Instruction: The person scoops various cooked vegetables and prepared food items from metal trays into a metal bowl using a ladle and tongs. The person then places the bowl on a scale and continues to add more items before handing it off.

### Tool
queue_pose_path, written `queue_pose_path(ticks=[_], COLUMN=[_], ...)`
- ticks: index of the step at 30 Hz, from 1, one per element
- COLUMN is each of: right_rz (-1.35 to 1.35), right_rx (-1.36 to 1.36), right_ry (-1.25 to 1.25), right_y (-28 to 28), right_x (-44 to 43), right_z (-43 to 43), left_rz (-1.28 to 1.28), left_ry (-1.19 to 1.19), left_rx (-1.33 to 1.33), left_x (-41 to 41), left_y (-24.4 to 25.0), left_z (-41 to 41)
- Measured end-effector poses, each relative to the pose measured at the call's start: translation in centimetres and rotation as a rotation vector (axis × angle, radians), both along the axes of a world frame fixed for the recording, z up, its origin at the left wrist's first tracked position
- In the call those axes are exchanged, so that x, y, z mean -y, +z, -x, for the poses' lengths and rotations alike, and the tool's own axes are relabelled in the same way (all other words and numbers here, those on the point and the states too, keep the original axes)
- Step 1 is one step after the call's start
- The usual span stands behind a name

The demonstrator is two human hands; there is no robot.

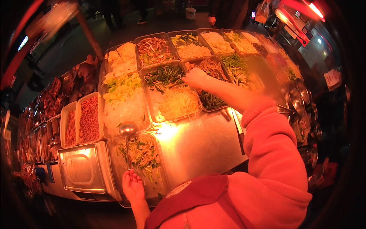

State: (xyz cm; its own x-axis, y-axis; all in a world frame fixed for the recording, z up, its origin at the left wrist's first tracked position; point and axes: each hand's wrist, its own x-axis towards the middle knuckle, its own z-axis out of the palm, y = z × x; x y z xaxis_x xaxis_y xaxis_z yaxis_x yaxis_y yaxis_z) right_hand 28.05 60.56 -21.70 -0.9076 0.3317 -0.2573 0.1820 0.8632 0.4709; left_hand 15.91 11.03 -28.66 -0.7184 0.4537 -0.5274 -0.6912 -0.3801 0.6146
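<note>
My left hand (133,185) is palm up at the near edge. The handle end of a metal ladle (127,128) runs in between its thumb and fingers. Below the ladle lies a tray of bean sprouts with cut green stalks (143,153). My right hand (197,78) reaches forward, back of the hand up, with its fingertips at the cooked dark leafy greens (164,75). Whether those fingers hold anything is hidden. Pale shredded strips (180,104) fill the near half of that same tray. Cooked meat strips (211,67) lie just beyond my right wrist.
Peanuts (89,117) fill a narrow white tub at left, beside dark cooked meats (85,71). An upside-down or shallow metal tray (81,169) sits at near left. Bare steel counter (197,143) lies before me. Metal bowls (297,100) stand at right. A person's hand (211,20) shows beyond the counter.
</note>
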Motion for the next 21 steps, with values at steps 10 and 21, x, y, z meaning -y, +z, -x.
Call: queue_pose_path(ticks=[10,21], right_rz=[-0.01,0.015], right_rx=[0.031,0.236], right_ry=[-0.04,-0.102], right_y=[0.9,4.7], right_x=[-1.4,1.0], right_z=[-2.7,-0.8], left_rz=[-0.042,-0.075], left_ry=[-0.059,-0.1], left_rx=[0.003,-0.028], left_x=[-0.4,-1.4], left_y=[-1.0,-0.8], left_z=[0.1,0.1])
